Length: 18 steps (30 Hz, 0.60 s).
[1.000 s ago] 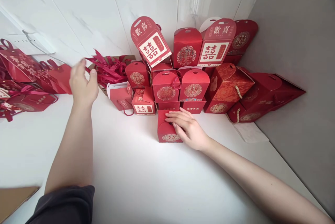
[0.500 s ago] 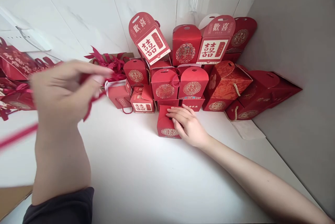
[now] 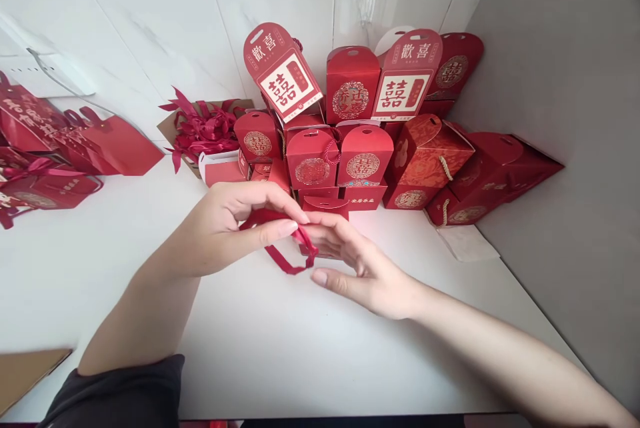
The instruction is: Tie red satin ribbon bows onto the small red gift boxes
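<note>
A looped red ribbon (image 3: 289,269) hangs between my hands, above the white table. My left hand (image 3: 237,228) pinches it between thumb and fingers. My right hand (image 3: 365,275) is beside the ribbon, thumb and fingers apart, fingertips close to those of my left hand; whether they touch the ribbon is unclear. Just behind the hands stands a small red box (image 3: 325,207), partly hidden by them. Stacked red gift boxes (image 3: 363,155) with gold emblems rise behind it.
A brown carton (image 3: 170,128) of red ribbons (image 3: 210,128) sits back left. Red bags (image 3: 127,148) stand at the far left. Brown cardboard (image 3: 30,378) lies front left. A grey panel (image 3: 575,115) borders the table (image 3: 280,355) at right.
My left hand has come right and down from the left side with the ribbon. My right hand has left the top of the small box and spread its fingers beside the ribbon.
</note>
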Motion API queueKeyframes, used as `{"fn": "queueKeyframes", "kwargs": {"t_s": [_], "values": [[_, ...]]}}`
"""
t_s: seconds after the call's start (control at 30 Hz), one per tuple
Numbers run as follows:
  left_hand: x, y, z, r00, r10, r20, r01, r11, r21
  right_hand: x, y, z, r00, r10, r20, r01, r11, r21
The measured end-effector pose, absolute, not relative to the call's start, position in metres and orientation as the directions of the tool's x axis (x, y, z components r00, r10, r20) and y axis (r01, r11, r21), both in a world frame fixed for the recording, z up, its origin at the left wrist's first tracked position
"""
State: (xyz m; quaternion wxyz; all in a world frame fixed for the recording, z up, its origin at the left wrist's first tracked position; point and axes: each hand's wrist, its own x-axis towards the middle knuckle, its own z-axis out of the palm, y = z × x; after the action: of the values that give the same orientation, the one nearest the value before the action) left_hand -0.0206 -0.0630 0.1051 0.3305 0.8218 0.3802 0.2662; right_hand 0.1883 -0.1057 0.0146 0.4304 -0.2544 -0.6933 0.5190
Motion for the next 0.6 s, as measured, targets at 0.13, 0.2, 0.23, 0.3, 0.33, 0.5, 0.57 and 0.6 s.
{"fn": "queueKeyframes", "kwargs": {"t_s": [0.13,0.2,0.23,0.3,0.33,0.5,0.57,0.6], "values": [[-0.021,-0.061,0.104,0.511,0.835,0.205,0.447,-0.461,0.767,0.188,-0.106,0.017,-0.527,0.819,0.225,-0.187,0.147,-0.971],[-0.024,-0.059,0.105,0.497,0.842,0.211,0.457,-0.461,0.761,0.190,-0.106,0.021,-0.488,0.853,0.184,-0.157,0.121,-0.980],[-0.026,-0.058,0.106,0.492,0.844,0.213,0.461,-0.460,0.759,0.192,-0.106,0.023,-0.464,0.869,0.171,-0.124,0.127,-0.984],[-0.029,-0.057,0.107,0.489,0.845,0.217,0.464,-0.463,0.755,0.196,-0.107,0.029,-0.410,0.896,0.168,-0.052,0.161,-0.986],[-0.029,-0.057,0.108,0.497,0.840,0.218,0.464,-0.469,0.751,0.198,-0.107,0.032,-0.385,0.906,0.175,-0.023,0.180,-0.983],[-0.029,-0.060,0.109,0.572,0.792,0.212,0.424,-0.507,0.751,0.205,-0.104,0.041,-0.347,0.918,0.189,0.014,0.207,-0.978],[-0.030,-0.059,0.110,0.575,0.791,0.206,0.420,-0.502,0.756,0.206,-0.102,0.042,-0.345,0.918,0.196,-0.032,0.197,-0.980],[-0.030,-0.058,0.111,0.579,0.792,0.194,0.422,-0.494,0.760,0.207,-0.101,0.042,-0.343,0.918,0.199,-0.057,0.191,-0.980]]}}
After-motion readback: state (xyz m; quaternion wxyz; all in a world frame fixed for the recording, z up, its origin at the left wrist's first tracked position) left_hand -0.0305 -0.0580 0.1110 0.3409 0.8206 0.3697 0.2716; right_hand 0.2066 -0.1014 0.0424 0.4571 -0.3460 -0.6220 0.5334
